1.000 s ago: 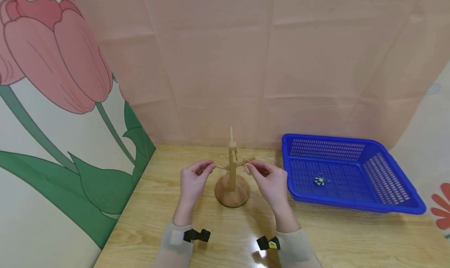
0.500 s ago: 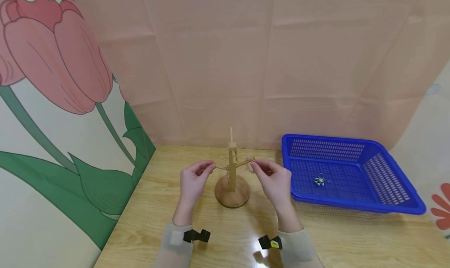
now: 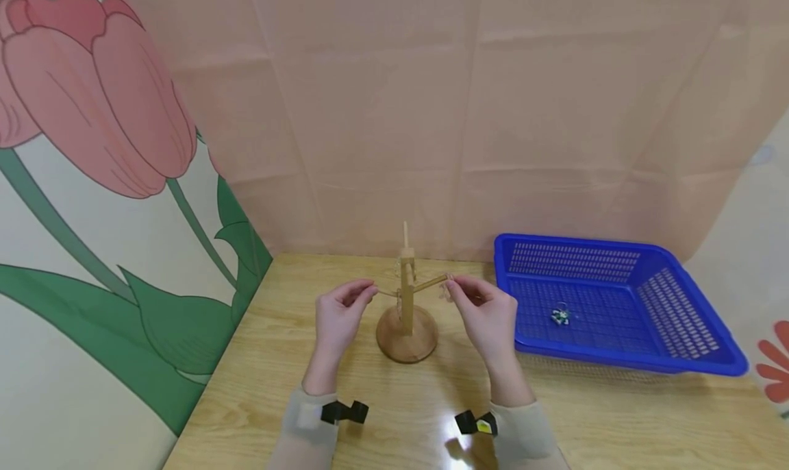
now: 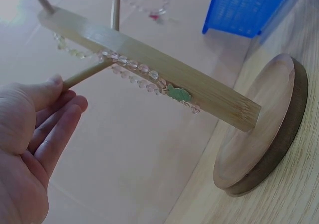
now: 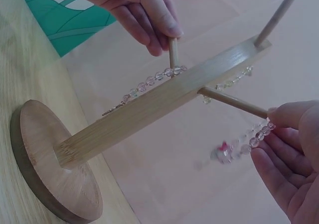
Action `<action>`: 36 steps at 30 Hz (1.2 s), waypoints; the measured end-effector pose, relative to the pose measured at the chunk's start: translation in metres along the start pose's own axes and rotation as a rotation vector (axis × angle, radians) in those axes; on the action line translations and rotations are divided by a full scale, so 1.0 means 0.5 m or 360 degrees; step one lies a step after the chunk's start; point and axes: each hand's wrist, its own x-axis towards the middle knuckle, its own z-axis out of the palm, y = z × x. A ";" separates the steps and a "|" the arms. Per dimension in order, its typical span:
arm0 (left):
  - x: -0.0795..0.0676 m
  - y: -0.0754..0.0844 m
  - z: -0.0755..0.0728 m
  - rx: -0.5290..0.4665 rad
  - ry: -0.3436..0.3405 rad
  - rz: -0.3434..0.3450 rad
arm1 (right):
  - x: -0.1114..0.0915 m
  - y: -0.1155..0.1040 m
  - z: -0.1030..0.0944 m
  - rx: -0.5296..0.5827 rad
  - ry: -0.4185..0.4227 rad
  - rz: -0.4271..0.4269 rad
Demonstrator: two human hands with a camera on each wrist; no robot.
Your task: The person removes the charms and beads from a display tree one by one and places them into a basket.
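A wooden stand [image 3: 407,312] with a round base and thin pegs stands on the table. My left hand [image 3: 337,316] pinches the tip of its left peg [image 4: 85,76]. From that peg hangs a pink beaded bracelet [image 4: 143,68] with a green charm, lying along the post. My right hand [image 3: 490,319] pinches another pink beaded bracelet [image 5: 254,141] between thumb and fingers, right at the end of the right peg [image 5: 234,102]. Its lower part, with a red and white charm, dangles below the fingers. A pale yellowish bracelet [image 5: 225,84] hangs behind the post, partly hidden.
To the right is a blue plastic basket [image 3: 616,359], holding a bracelet with a green and white charm [image 3: 560,316]. A pinkish cloth [image 3: 382,114] hangs behind the table [image 3: 246,415]. A tulip-patterned panel [image 3: 98,100] stands at the left.
My right hand has slid outward to the right along the peg, bringing the pinched bracelet to the peg's tip. My left hand stays on the left peg.
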 end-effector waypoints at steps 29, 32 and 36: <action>-0.002 0.066 0.008 0.0040 0.0055 -0.0051 | 0.008 -0.001 -0.012 -0.0017 0.0037 -0.0009; -0.001 0.066 0.008 0.0036 0.0051 -0.0046 | 0.008 0.001 -0.013 -0.0007 0.0035 -0.0004; -0.001 0.067 0.008 0.0039 0.0050 -0.0047 | 0.008 0.001 -0.014 0.0005 0.0038 0.0015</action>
